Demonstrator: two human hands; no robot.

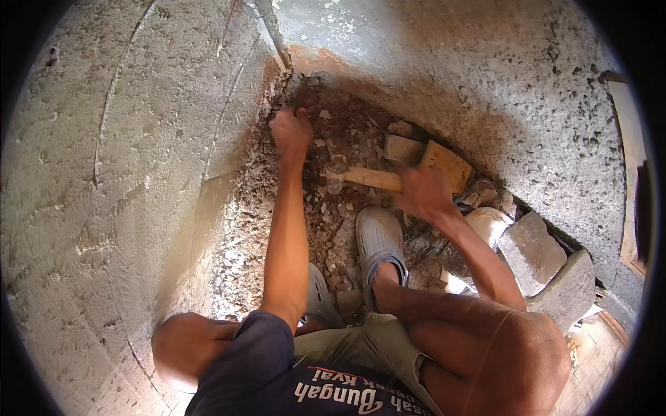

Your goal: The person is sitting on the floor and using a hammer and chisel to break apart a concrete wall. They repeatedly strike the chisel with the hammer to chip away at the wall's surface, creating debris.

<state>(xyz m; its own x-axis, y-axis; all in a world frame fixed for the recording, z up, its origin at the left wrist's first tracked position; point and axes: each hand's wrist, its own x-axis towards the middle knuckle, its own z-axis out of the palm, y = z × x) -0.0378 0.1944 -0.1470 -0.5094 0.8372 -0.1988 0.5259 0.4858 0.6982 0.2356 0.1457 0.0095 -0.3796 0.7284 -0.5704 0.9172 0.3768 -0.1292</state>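
My right hand (424, 193) is closed around the wooden handle of a hammer (374, 178). The hammer lies sideways in the air, its metal head pointing left over the rubble (340, 236). Farther off and to the left, my left hand (291, 130) is closed in a fist near the foot of the left wall (262, 118), close to the corner. Whatever it may grip is hidden by the hand and slight blur. The hammer head is apart from my left hand, nearer to me and to its right.
Rough plastered walls rise on the left and on the right (513, 90), meeting at a far corner. Along the right wall lie a yellowish block (447, 166), a brick piece (404, 149) and large grey slabs (533, 253). My grey clog (380, 239) stands on the broken ground.
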